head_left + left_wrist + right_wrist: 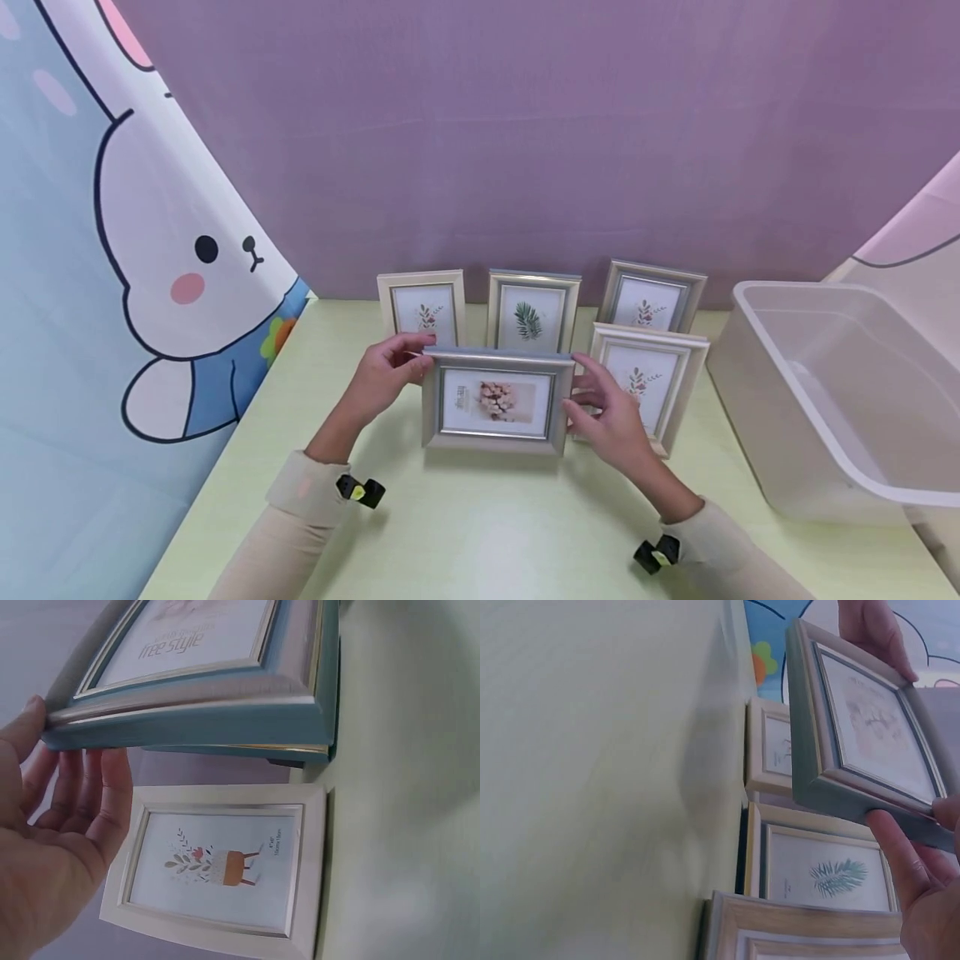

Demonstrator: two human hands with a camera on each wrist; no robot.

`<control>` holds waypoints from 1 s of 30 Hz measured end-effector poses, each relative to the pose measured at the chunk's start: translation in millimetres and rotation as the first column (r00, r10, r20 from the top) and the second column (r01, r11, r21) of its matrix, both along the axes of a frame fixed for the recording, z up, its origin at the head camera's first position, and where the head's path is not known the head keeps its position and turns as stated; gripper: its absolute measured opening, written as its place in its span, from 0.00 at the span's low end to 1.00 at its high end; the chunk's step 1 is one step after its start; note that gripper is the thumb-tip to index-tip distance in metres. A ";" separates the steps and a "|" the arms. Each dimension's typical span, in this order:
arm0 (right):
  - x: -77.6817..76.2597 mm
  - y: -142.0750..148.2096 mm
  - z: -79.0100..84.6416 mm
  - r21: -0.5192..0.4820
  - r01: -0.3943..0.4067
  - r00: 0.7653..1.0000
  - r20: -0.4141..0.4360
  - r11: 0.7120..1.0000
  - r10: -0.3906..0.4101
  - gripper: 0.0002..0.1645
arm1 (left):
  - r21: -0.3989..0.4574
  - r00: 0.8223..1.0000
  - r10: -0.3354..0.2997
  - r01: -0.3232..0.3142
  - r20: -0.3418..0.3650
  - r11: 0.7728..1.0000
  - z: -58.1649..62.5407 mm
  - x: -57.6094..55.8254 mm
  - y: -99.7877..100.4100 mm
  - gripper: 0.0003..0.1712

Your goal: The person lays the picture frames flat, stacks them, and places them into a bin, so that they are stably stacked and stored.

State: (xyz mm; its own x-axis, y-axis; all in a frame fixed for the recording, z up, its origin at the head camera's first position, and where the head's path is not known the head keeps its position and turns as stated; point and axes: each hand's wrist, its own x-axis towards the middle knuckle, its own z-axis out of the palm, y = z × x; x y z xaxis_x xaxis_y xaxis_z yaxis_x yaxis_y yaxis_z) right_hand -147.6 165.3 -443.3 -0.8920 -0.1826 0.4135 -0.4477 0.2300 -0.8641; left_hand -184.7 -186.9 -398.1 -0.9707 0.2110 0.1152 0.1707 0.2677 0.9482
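Note:
Both hands hold a silver-grey picture frame (496, 442) sideways, its flower picture facing the wearer. At its upper left corner the left hand (386, 372) pinches the edge between thumb and fingers. On the opposite side, the right hand (611, 417) grips the upper right edge, thumb in front and fingers along the side. In the right wrist view, the held frame (810, 742) appears slightly off the table. Just behind it stand a cream frame (385, 300) and a gold-edged frame with a green leaf picture (528, 321), their lower parts hidden.
Right of the hands stand a whitish frame (643, 375) and, partly behind it, a silver-brown frame (652, 296). A large beige bin (780, 417) occupies the table's right side. A purple cloth (525, 150) hangs behind the pale green table (480, 533); a rabbit-print cloth (172, 250) hangs at left.

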 end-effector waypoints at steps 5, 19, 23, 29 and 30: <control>1.0 -1.4 -3.4 0.008 0.020 0.994 0.111 1.000 -0.021 0.42 | -0.041 0.997 0.031 -0.028 0.068 0.999 -5.1 0.4 -1.2 0.21; 6.0 -6.1 -7.4 0.086 -0.009 0.920 0.392 0.996 -0.025 0.39 | -0.089 0.973 0.055 -0.036 0.222 0.995 -31.0 3.3 -1.4 0.19; 9.4 -8.2 -8.5 0.122 -0.022 0.903 0.429 0.992 -0.032 0.39 | -0.099 0.960 0.078 -0.053 0.268 0.994 -38.7 3.8 -0.3 0.19; 13.6 -11.3 -13.6 0.156 -0.041 0.885 0.464 0.987 -0.037 0.38 | -0.130 0.942 0.099 -0.060 0.321 0.990 -53.9 3.5 -0.1 0.15; 14.1 -11.8 -14.7 0.157 -0.043 0.883 0.468 0.987 -0.036 0.38 | -0.135 0.940 0.101 -0.059 0.327 0.989 -55.9 3.7 -0.2 0.15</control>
State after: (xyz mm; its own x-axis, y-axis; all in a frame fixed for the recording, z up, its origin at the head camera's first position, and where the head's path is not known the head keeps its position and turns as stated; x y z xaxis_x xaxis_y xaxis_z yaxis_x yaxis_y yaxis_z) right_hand -133.5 153.6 -458.0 -0.9731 -0.2135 -0.0860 -0.0016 0.3797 -0.9251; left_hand -181.0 -187.1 -454.0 -0.9634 0.1230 -0.2380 -0.1750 0.3836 0.9067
